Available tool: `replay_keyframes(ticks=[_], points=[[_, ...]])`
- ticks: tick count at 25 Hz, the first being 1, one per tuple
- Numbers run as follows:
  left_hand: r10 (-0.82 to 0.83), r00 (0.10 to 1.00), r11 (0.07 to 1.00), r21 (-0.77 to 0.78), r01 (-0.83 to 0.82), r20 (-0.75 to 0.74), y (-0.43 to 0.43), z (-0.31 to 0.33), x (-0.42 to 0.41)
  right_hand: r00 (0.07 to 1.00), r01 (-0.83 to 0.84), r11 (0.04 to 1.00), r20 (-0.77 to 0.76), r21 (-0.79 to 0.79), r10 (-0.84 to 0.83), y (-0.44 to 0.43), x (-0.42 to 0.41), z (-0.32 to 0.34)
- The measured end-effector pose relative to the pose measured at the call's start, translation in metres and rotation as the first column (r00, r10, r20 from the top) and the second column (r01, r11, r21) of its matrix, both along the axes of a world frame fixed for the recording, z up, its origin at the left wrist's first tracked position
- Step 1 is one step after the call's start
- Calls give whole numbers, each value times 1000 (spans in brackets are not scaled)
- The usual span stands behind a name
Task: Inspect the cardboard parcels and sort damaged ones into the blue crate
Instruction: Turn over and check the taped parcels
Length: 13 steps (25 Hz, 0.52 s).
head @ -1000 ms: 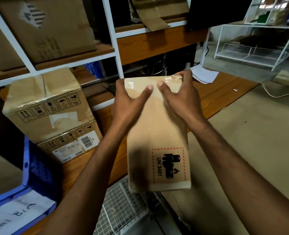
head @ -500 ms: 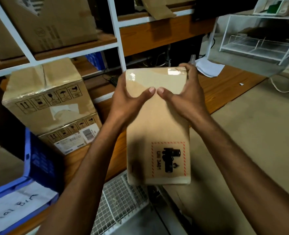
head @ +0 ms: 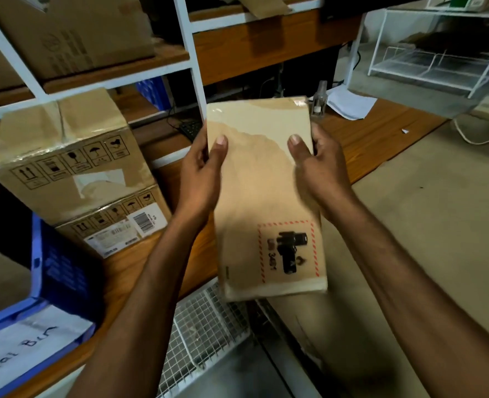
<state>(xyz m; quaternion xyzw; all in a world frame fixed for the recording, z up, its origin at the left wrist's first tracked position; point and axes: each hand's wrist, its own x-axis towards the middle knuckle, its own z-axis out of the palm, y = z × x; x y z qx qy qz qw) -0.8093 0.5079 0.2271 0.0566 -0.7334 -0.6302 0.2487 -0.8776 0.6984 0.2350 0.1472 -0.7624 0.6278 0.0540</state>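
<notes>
Head view: the parcel (head: 266, 191), a flat brown cardboard pack, is held in the air over the near edge of the table (head: 381, 139), its printed end toward the person. The left hand (head: 200, 173) grips one long edge and the right hand (head: 320, 170) the other, each with the thumb flat on the top face; the right fingers curl round the edge, the left ones are hidden beneath.

Half a second ago both thumbs met at the middle of the face. Now the hands have slid apart to the edges, which uncovers the far end. There a paler, glossy taped patch meets the darker card along a ragged line. That looks like a torn or peeled top layer, so this parcel probably counts as damaged.

Its label (head: 289, 251) has a red dashed border, a black battery pictogram and "UN 3481", the last digits smeared by motion.

The crate (head: 62, 271) stands well to the left, and a sheet (head: 22, 349) on it bears handwriting, part of it like "Bin". Between crate and parcel sit two stacked boxes (head: 65, 156) with arrow, glass and umbrella handling marks and a barcode sticker too small to read. A wire basket (head: 206, 326) lies below the parcel.
</notes>
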Motion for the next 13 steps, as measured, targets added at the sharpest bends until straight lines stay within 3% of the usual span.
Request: replay_keyframes(ticks=[4,13], points=[[-108,992,993,-40,111,69,-5,1,3,997,-36,996,69,82,31,6,4,1],[19,995,996,-90,-11,98,12,-3,7,997,62,987,36,148,-68,-7,16,-3]])
